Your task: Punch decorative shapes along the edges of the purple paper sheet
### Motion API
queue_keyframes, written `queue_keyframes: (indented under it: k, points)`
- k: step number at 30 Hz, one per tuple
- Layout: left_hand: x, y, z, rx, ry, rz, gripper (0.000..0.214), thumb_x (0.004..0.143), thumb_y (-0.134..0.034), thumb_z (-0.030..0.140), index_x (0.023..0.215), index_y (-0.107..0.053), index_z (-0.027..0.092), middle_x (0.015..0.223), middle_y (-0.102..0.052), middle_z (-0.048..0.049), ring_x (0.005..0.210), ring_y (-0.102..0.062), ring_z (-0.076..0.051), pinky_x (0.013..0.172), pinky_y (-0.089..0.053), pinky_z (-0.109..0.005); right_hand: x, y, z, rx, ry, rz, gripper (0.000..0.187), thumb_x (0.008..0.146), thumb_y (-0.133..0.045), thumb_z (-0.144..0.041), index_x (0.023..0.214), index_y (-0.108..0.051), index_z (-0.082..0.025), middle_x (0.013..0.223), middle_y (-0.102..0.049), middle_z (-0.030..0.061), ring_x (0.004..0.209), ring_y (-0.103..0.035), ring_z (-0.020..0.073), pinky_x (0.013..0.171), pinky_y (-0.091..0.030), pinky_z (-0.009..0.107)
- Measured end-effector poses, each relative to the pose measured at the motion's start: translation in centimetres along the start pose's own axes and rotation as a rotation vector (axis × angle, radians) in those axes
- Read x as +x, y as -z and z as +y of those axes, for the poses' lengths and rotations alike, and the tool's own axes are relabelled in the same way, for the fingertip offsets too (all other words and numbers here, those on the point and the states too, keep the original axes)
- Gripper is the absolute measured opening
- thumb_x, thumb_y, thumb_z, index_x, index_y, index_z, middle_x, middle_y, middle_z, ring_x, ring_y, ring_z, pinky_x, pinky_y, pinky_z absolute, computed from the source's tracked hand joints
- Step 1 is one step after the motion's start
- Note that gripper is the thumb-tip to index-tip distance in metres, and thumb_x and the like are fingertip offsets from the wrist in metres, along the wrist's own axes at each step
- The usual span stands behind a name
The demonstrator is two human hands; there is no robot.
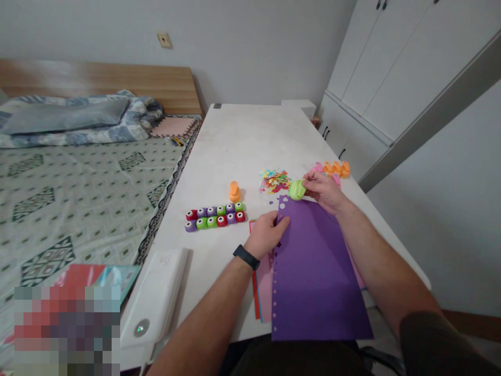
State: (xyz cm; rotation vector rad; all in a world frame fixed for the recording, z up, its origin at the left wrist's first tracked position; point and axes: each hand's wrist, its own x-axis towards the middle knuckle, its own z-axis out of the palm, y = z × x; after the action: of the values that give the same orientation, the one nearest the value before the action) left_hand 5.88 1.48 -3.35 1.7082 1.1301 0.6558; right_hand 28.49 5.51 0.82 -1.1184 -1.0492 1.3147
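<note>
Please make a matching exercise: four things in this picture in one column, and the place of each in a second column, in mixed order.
1 green punch
2 orange punch
3 purple sheet
4 white device

A near the front left corner of the table
B held at its edge by the left hand
C in the right hand
D standing alone behind the rows of small punches

Pairs: 1-C, 2-D, 3-B, 4-A
</note>
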Motion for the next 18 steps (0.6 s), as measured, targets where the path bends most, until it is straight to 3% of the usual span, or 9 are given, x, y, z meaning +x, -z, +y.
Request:
queue_keyframes:
  k: [9, 18]
  points:
    - [0.1, -0.3, -0.2, -0.006, 0.01, 0.004, 0.042, 0.09, -0.054, 0.056, 0.076, -0.061, 0.017, 0.065, -0.052, 0.0025, 0.061, -0.043, -0.012, 0.053, -0.025, -0.024, -0.3, -0.5, 0.9, -0.035, -0.031, -0.046, 0.038, 0.068, -0.088, -0.041, 0.086, -0.062, -0.02, 0.076, -0.068, -0.0015, 0.067, -0.061, 0.0139, 0.065, -0.046, 0.027]
    - [0.0, -0.3, -0.1, 0.063, -0.024, 0.061, 0.041, 0.093, -0.053, 0.051, 0.069, -0.053, 0.018, 0.062, -0.047, 0.0034, 0.06, -0.041, -0.011, 0.054, -0.022, -0.024, -0.8, -0.9, 1.0, -0.092, 0.002, -0.056, 0.036, 0.069, -0.088, -0.042, 0.084, -0.063, -0.021, 0.078, -0.069, 0.0006, 0.071, -0.06, 0.016, 0.071, -0.045, 0.031]
